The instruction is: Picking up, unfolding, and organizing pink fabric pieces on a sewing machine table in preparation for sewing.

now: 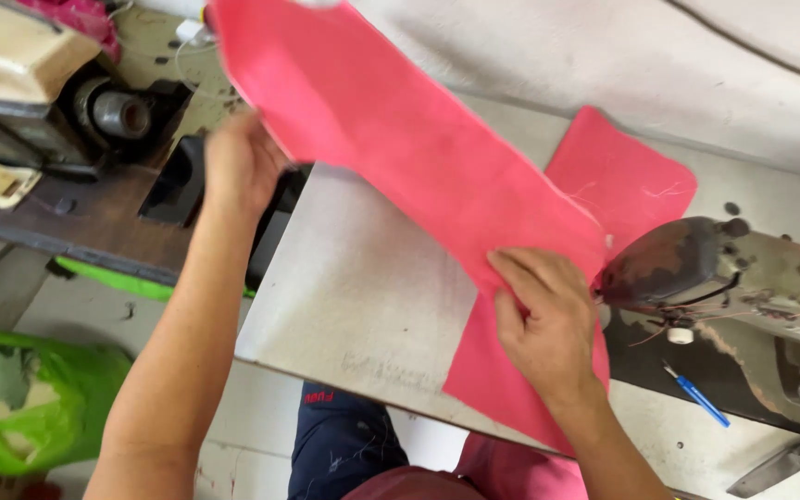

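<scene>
Pink fabric piece (418, 157), a long strip of felt-like cloth, runs diagonally across the desk (363, 287) from the far left down to the sewing machine head (668, 264), and I take that machine as my landmark. My right hand (543, 319) lies flat on the near end of the strip, just left of the machine head, fingers spread and pressing the cloth onto the desk; that grip is open, palm down, not pinching anything. My left hand (238, 162) is well to the left of the machine and further away, at the strip's raised edge; its fingers are closed on the fabric there, lifting that end off the desk. A second pink piece (627, 171) lies flat on the desk just behind the machine head, partly under the long strip. A blue pen (696, 393) rests on the machine bed in front of the head. Far left of the machine, past the desk's edge, another sewing machine (20, 83) stands on a dark bench, and a green plastic bag (39, 398) sits on the floor below.
</scene>
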